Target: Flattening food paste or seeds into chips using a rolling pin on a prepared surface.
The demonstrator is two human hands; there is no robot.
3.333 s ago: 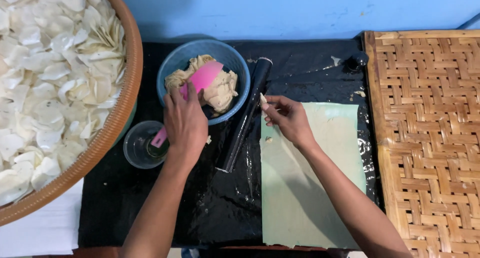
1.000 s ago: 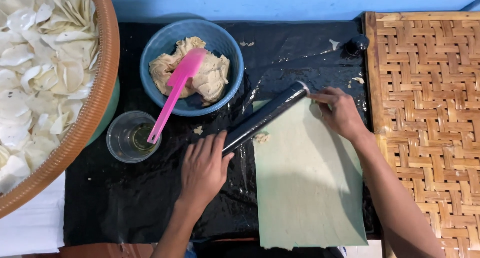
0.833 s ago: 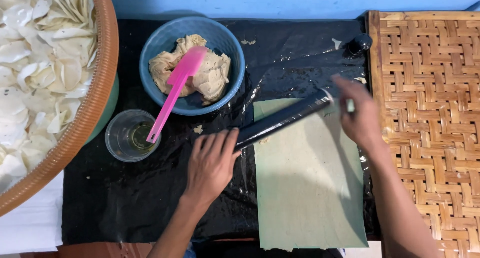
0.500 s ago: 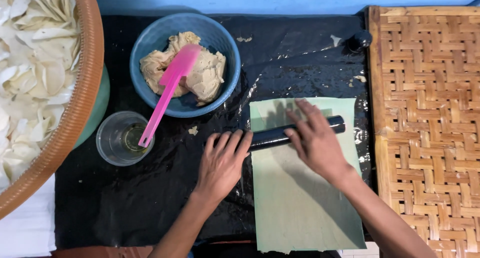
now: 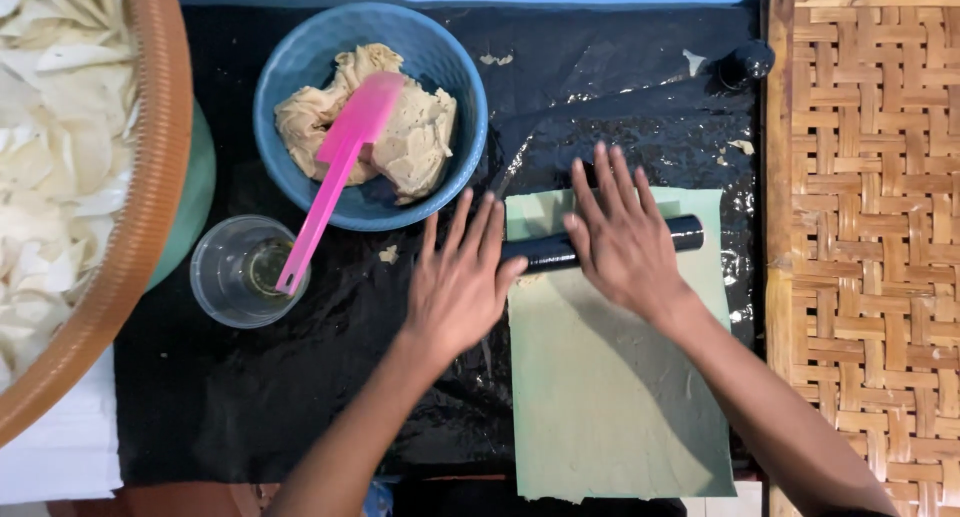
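Black cylindrical rolling pin (image 5: 680,235) lay crosswise under both flat, open palms, its long axis running left to right across the far end of a pale green dough sheet (image 5: 615,397). The left hand (image 5: 460,287) pressed its left end, the right hand (image 5: 625,242) its middle. Beyond the left hand's fingertips sat a blue plastic bowl (image 5: 455,87).

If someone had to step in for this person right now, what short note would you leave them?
Left hand: flat, palm down on the left end of the black roller.
Right hand: flat on the roller's middle.
The roller lies across the upper part of the thin pale-green dough sheet on the black mat.
Blue bowl of dough with pink spatula and a clear cup sit to the left.
Done: sheet is flat and thin.
Left: any further rolling; lumps in the bowl remain.
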